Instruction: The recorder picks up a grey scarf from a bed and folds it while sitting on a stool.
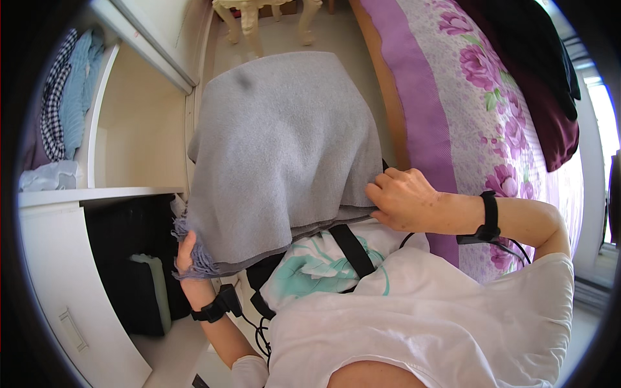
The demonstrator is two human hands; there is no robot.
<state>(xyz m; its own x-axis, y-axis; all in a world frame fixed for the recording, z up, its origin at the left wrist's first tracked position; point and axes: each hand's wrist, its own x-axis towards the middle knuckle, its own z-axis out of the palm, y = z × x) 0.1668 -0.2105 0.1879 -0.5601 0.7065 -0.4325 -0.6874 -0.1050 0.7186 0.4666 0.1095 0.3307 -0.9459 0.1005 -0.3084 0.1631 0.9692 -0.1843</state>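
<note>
A grey fringed shawl (286,131) hangs spread out in front of my body, doubled, with a darker layer showing along its near edge. At its near left corner, my left hand (186,259) grips the blue-grey fringe (203,259); the thumb shows and the other fingers are hidden by the cloth. My right hand (405,199) pinches the near right corner between thumb and curled fingers. Both wrists wear black straps with small devices, and cables run from them.
To the right lies a bed with a purple floral cover (427,145), dark clothes (538,87) on it. At left stands an open white wardrobe (140,121) with folded clothes (73,97) and a dark lower compartment (111,233). A cream carved-leg table (250,24) is ahead.
</note>
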